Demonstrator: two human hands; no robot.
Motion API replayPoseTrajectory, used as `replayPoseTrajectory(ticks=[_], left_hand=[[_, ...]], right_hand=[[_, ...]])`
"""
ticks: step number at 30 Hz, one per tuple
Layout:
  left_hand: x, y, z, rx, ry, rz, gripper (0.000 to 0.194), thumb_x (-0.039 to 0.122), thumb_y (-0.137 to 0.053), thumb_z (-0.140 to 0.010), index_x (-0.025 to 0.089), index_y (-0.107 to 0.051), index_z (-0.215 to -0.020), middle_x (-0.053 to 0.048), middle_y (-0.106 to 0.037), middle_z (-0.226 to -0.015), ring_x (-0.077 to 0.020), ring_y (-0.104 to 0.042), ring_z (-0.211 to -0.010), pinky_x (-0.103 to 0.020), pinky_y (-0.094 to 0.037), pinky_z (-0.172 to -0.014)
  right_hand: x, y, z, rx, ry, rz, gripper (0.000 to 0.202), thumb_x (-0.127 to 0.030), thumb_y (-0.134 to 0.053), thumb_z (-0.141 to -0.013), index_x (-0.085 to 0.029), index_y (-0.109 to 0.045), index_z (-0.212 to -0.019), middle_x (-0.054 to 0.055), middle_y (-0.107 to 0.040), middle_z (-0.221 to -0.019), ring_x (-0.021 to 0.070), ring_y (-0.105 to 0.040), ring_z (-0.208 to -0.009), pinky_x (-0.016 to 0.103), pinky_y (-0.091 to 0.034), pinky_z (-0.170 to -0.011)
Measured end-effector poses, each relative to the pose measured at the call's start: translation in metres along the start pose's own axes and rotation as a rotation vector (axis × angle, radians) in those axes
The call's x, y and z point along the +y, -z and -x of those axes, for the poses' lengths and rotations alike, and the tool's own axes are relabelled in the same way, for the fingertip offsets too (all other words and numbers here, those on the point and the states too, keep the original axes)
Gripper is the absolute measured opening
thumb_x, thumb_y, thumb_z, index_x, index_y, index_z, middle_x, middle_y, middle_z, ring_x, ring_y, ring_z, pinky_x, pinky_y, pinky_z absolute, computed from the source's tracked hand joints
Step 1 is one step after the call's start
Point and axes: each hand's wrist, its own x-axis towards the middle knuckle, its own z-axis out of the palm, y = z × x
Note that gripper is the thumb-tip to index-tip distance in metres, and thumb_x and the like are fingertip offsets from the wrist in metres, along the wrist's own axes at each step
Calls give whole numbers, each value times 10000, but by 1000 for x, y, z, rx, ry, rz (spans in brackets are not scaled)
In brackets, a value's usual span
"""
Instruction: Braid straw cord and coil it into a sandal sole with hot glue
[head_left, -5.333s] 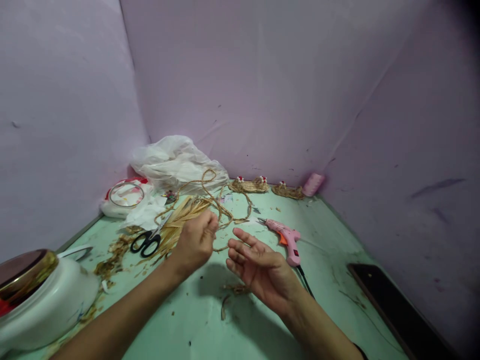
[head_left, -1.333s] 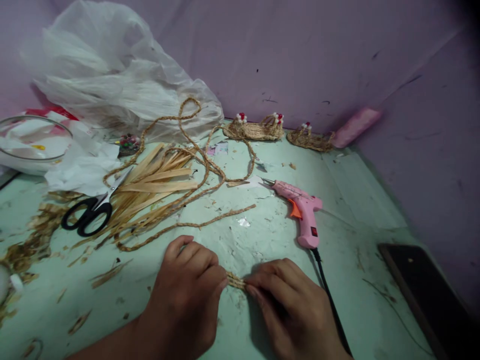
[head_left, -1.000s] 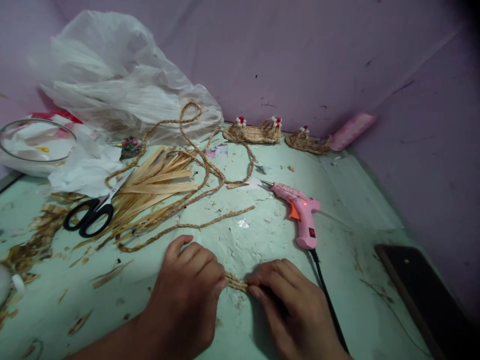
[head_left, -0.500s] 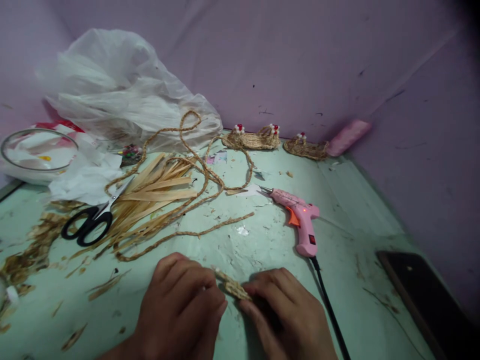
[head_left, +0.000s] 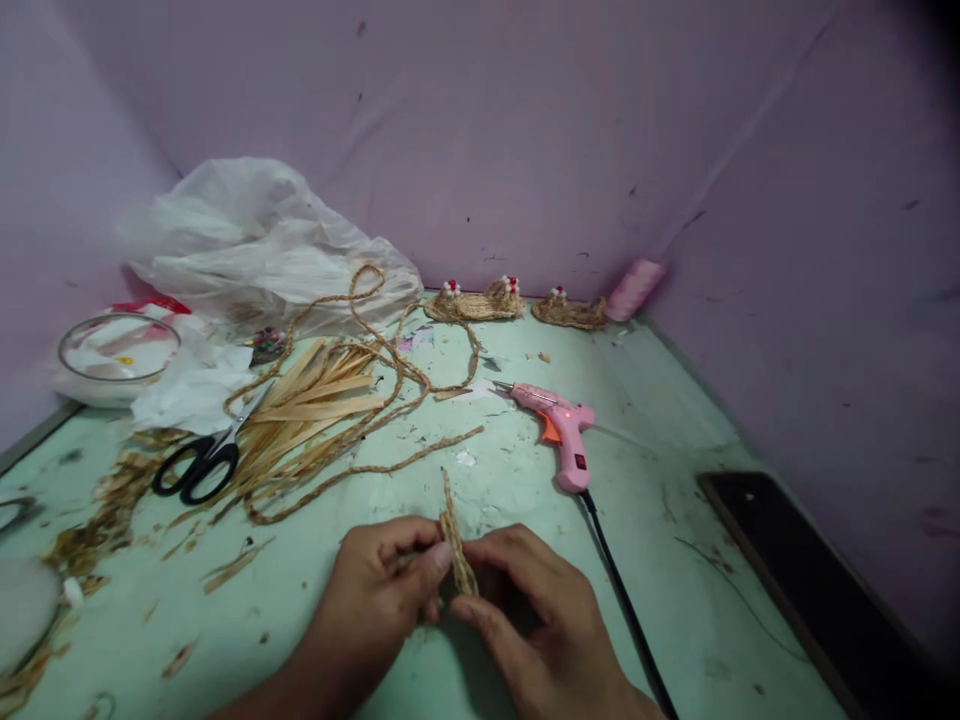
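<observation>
Head view | left fingers [head_left: 431,568] and right fingers [head_left: 469,575] pinch small braided piece [head_left: 459,552] | glue gun [head_left: 559,425] beyond

Nothing readable here, folks: no words, brands or numbers can be made out anywhere. The pink glue gun [head_left: 559,425] shows a dark switch [head_left: 580,462] on its handle, and any mark on that is too small to read.

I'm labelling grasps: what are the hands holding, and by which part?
A small braided piece, held by its lower part between the left hand and right hand; its thin upper end sticks out free.
</observation>
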Motion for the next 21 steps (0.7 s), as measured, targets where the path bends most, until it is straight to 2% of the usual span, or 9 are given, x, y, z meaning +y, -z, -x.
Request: replayPoseTrajectory(ticks=[2,3,5,7,9,13,17,21], left_hand=[[0,0,1,-5,69,72,319,471,-540,-701,159,-559,-635,35,-469,-392,-66,-328,-337,-194,-245,-362],[-1,-1,2,-7,75,77,330,486,-538,-697,161,-546,-640,34,-472,-384,-63,-318,-331,-194,-234,-362],[-2,-3,5,-32,40,42,327,482,-539,-704,163,-530,-635,31,-477,-380,-60,-314,-331,-194,-229,-369],[-3,-5,8,-87,-24,3,312,457,-536,-724,157,-540,-639,36,-468,-388,-61,-328,-349,-194,-250,-389],[-4,-7,10,-143,-81,-14,313,443,-523,-748,144,-567,-664,38,-464,-424,-63,-349,-377,-194,-283,-416],[-5,-8,11,-181,-118,-31,379,479,-503,-765,120,-604,-697,26,-458,-499,-64,-374,-411,-195,-293,-427],[-5,-5,8,-161,-72,-17,388,491,-573,-701,105,-604,-693,0,-507,-570,-52,-381,-401,-193,-276,-402],[-8,-3,3,-117,-34,3,377,491,-588,-670,116,-571,-656,23,-474,-514,-41,-351,-363,-183,-231,-373]], right_hand=[[-2,1,0,-13,-24,-49,172,-174,-564,-800,-132,-643,-947,57,-624,-731,146,-571,-631,261,-463,-555],[-3,2,0,2,-81,-85,166,-190,-551,-809,-134,-652,-929,58,-628,-731,150,-577,-641,268,-466,-572],[-4,2,-3,60,-279,-202,179,-268,-568,-804,-142,-659,-892,48,-626,-720,144,-571,-624,267,-462,-564],[-3,3,-7,100,-484,-376,278,-378,-619,-757,-139,-655,-896,15,-591,-664,114,-519,-542,238,-432,-489],[-2,4,-11,86,-588,-538,388,-465,-672,-686,-128,-653,-878,-20,-534,-602,78,-439,-470,205,-378,-417],[0,4,-15,75,-569,-674,407,-509,-719,-630,-123,-644,-737,-34,-515,-568,48,-402,-416,192,-342,-389],[1,3,-15,165,-556,-695,366,-463,-736,-633,-129,-652,-757,-31,-541,-561,51,-418,-404,198,-351,-396],[-1,4,-15,173,-574,-685,294,-392,-733,-633,-130,-653,-740,-27,-560,-562,51,-427,-402,205,-354,-412]])
